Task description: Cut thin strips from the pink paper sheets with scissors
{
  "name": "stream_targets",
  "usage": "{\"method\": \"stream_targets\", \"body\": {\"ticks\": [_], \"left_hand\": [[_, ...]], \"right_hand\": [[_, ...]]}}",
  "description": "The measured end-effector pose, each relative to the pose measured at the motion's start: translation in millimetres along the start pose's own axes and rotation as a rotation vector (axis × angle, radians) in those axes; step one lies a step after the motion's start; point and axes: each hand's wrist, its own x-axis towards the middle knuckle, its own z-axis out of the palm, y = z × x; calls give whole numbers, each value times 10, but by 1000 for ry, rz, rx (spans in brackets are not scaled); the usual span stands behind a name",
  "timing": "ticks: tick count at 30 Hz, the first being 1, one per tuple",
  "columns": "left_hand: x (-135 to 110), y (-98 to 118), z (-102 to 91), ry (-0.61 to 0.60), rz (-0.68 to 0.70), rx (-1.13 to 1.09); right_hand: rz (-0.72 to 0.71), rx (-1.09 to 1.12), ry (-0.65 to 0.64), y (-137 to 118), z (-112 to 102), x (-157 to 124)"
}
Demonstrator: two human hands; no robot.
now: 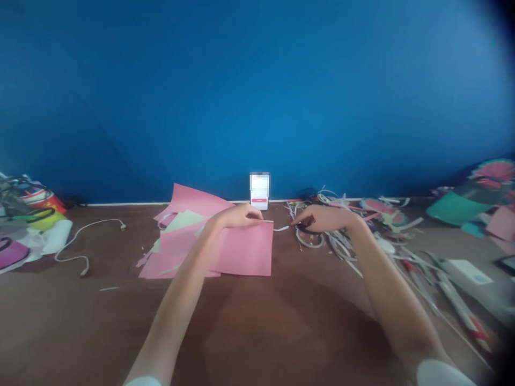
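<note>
Both my arms reach forward over a brown table (pixel 257 321). My left hand (pixel 239 216) is closed in a pinch on a thin white paper strip (pixel 269 221) above a stack of pink paper sheets (pixel 245 249). My right hand (pixel 322 218) is closed too, fingers curled over a small dark object (pixel 302 227) that I cannot make out, with another pale strip end (pixel 281 228) just left of its fingertips. The two hands sit a short gap apart.
A phone (pixel 259 190) leans against the blue wall (pixel 257 86). Curled paper strips (pixel 341 241) and craft pieces litter the right side, with pens (pixel 454 300) and a white box (pixel 469 271). A white cable (pixel 86 241) and bags (pixel 28 225) lie at the left.
</note>
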Motion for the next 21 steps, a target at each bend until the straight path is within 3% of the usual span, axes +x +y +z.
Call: {"method": "stream_targets", "body": {"ticks": [21], "left_hand": [[35, 5, 37, 3, -23, 19]], "right_hand": [[-21, 95, -91, 81, 27, 51]]}}
